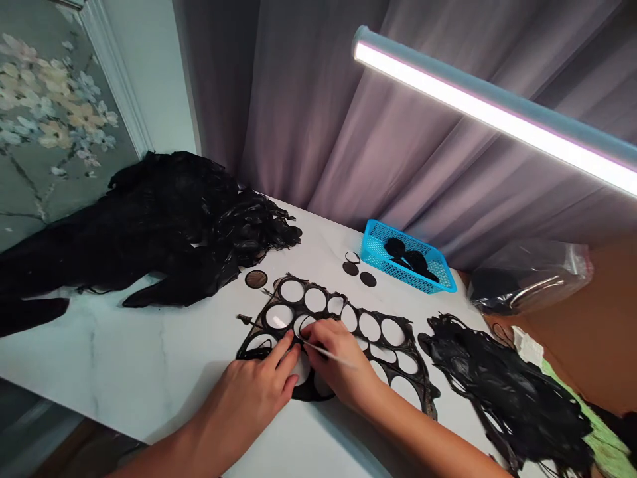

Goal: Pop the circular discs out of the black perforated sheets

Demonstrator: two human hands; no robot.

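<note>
A thin black sheet with rows of round holes (365, 311) lies on the white marbled table. My left hand (261, 385) rests on its left part, fingers stretched out and pressing on the black material. Beside it, my right hand (338, 358) is closed around a thin light-coloured stick (331, 355), whose tip points at the sheet near my left fingertips. Behind the sheet are loose dark discs (368, 279) and a thin ring (352, 257). A brownish disc (256, 279) lies near the sheet's upper left corner.
Black sheet material (164, 219) is heaped at the left. A blue basket (408, 255) holding black pieces stands at the back. To the right are a tangled black pile (507, 385), a clear plastic bag (527, 272) and green cloth (604, 431). A lit tube lamp (488, 109) hangs above.
</note>
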